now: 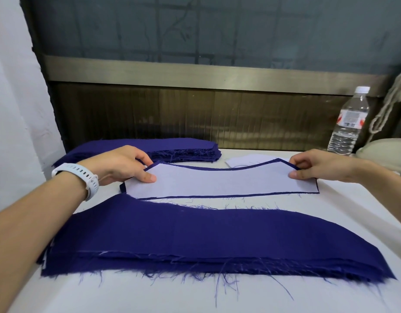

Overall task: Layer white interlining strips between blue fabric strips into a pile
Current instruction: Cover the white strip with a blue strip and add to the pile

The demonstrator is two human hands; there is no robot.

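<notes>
One curved white interlining strip (220,181) atop blue fabric (122,188)

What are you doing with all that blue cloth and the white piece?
A person is layering cloth pieces. The left hand and the right hand each pinch one end of a white interlining strip lying on a blue fabric strip, whose edge shows around it. That pair is in the middle of the table, between a near blue pile and a far blue pile. A water bottle stands at the right.
</notes>
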